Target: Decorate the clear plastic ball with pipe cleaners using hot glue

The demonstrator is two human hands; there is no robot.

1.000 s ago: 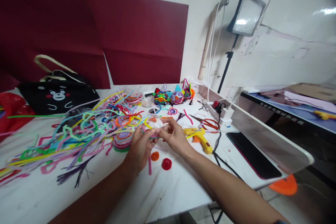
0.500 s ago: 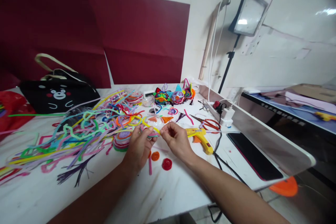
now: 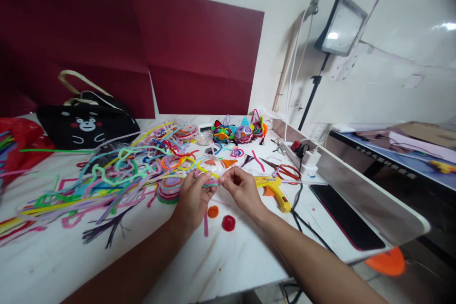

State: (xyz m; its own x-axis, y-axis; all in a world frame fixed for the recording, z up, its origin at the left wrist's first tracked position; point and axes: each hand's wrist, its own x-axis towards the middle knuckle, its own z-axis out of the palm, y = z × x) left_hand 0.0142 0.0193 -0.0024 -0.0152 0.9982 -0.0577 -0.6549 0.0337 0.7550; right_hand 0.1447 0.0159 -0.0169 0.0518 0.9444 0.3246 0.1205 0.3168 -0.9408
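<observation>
My left hand (image 3: 192, 199) is closed on a small coil of pink and teal pipe cleaner (image 3: 213, 182), partly hidden by my fingers. The thumb and fingers of my right hand (image 3: 244, 191) pinch the end of a yellow pipe cleaner (image 3: 204, 169), which curves over toward the coil. Just behind them lies a clear plastic piece (image 3: 216, 165) with orange shapes at it. An orange coil (image 3: 213, 212) and a red coil (image 3: 228, 223) rest on the table in front of my hands. To the left is a stack of coiled discs (image 3: 168, 191).
A heap of loose pipe cleaners (image 3: 121, 171) spreads across the left. On the right are a yellow glue gun (image 3: 276, 189), orange-handled scissors (image 3: 288, 171), a phone (image 3: 347, 216) and a power adapter (image 3: 310, 160). Finished colourful figures (image 3: 244, 132) stand at the back beside a black bag (image 3: 89, 126).
The view has shifted slightly, so everything sits a little further right in it. Both hands keep nearly the same pose and hold.
</observation>
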